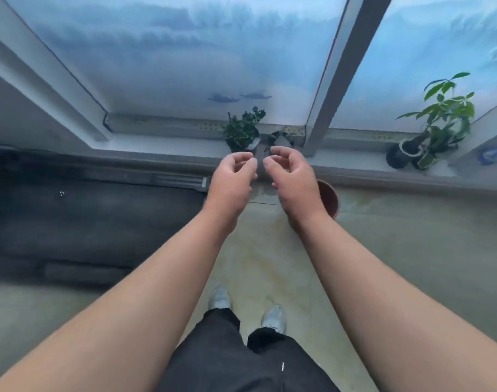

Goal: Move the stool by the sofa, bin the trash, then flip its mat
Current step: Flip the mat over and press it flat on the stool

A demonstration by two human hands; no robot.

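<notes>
Above glossy tile floor (383, 250): left hand (231, 185), right hand (294, 179), fingers curled, empty.

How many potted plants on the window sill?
3. A small dark-leaved plant at the sill's centre, just beyond the left hand; a smaller one right beside it, partly hidden by the right hand; a taller leafy plant at far right.

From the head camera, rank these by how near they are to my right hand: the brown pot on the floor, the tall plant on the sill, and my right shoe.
From the right hand:
1. Brown pot, just right of it, on the floor.
2. Tall plant, far right on the sill.
3. Right shoe, below, on the floor.
</notes>
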